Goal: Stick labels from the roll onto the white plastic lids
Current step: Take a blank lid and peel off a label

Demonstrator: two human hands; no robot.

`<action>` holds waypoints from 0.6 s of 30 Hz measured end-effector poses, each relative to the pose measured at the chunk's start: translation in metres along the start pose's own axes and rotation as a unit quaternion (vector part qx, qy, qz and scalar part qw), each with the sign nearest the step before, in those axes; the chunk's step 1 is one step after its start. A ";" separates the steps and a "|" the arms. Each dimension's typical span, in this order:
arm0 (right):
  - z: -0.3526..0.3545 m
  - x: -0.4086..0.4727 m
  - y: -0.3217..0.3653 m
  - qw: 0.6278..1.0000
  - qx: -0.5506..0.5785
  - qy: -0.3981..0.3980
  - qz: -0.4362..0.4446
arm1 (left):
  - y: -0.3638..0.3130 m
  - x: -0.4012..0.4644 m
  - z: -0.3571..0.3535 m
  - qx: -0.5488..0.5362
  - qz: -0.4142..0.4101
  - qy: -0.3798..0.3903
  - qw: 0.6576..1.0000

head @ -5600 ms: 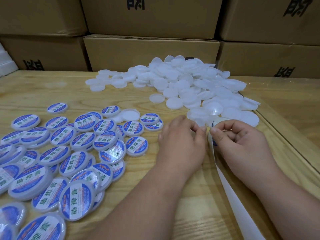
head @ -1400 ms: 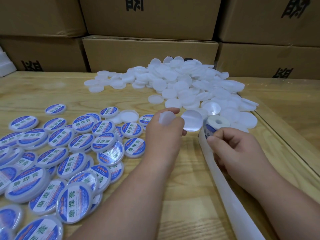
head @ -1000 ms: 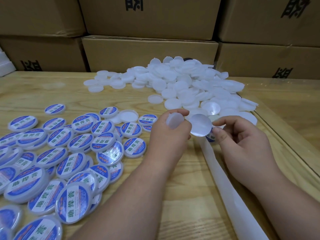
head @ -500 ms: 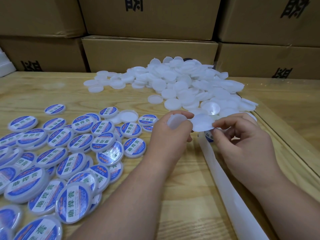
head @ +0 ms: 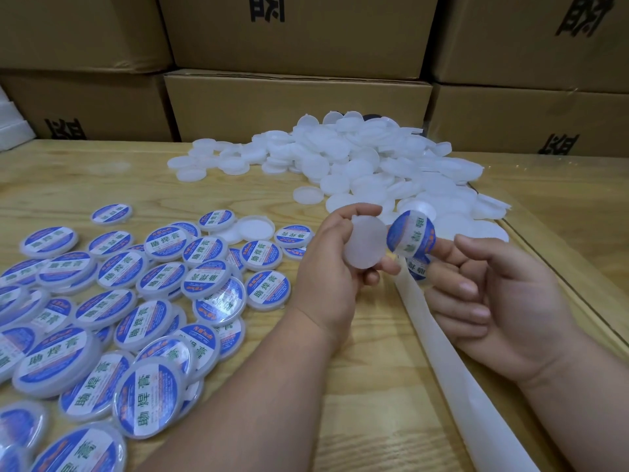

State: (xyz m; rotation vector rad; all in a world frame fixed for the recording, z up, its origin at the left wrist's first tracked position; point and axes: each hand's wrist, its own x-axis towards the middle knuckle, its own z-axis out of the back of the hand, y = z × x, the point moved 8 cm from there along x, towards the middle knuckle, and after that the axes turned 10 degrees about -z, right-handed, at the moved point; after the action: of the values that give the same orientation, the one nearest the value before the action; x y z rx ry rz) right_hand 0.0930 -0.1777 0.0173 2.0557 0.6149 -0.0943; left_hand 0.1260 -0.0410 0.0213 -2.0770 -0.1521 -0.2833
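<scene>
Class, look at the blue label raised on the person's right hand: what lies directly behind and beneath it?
Behind the label lie unlabelled white lids. Beneath it, the label roll is mostly covered. The right hand carries the label.

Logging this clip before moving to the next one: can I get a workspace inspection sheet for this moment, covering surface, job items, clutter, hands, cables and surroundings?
Surface: wooden table, light grain, dry.
Job's things: blank lid held up; peeled label beside it, not yet stuck on; label roll mostly hidden behind the hands; backing strip trails toward the near edge.
Labelled lids: spread at left, overlapping.
Unlabelled lids: heap at the far centre.
Clutter: nothing seen.
Grippers: left hand pinches the blank lid; right hand carries the label on its fingertips.
Cables: nothing seen.
Surroundings: stacked cardboard boxes behind the table.
</scene>
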 end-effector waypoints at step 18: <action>-0.018 -0.003 -0.015 0.982 0.031 0.147 -0.117 | 0.003 0.000 -0.005 0.001 0.017 0.041 0.999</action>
State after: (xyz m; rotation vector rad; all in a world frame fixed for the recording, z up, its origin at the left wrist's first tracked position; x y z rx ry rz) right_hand 0.0803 -0.1576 0.0159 2.0663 1.0474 0.0575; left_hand 0.1261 -0.0469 0.0216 -2.0605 -0.0684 -0.3462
